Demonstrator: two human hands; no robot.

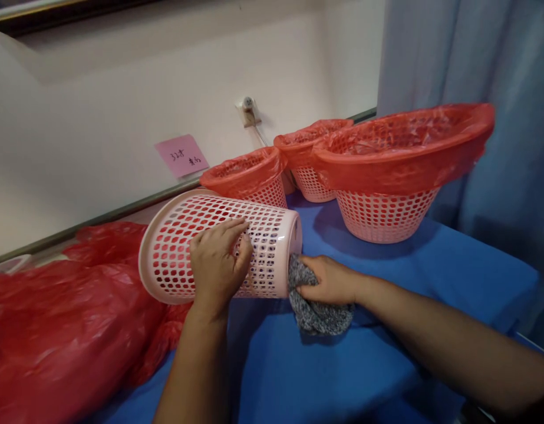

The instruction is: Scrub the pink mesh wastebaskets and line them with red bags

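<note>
A pale pink perforated plastic basket (276, 235) lies on its side, its wide rim (150, 247) to the left and its base to the right. My left hand (221, 259) rests on the basket's side, fingers stretched out and thumb apart. In my right hand (327, 280) is a bunched grey speckled cloth (318, 315), pressed against the edge of the base. The fingers of that hand are closed around the cloth and partly hidden by it.
Lined with red plastic bags, three upright baskets (386, 218) (316, 185) (269, 193) stand behind on the blue-covered table (342, 365). Crumpled red plastic (68, 330) fills the left. A wall socket (248, 112) with a plug, a pink note (182, 156) and a blue curtain (510, 176) are beyond.
</note>
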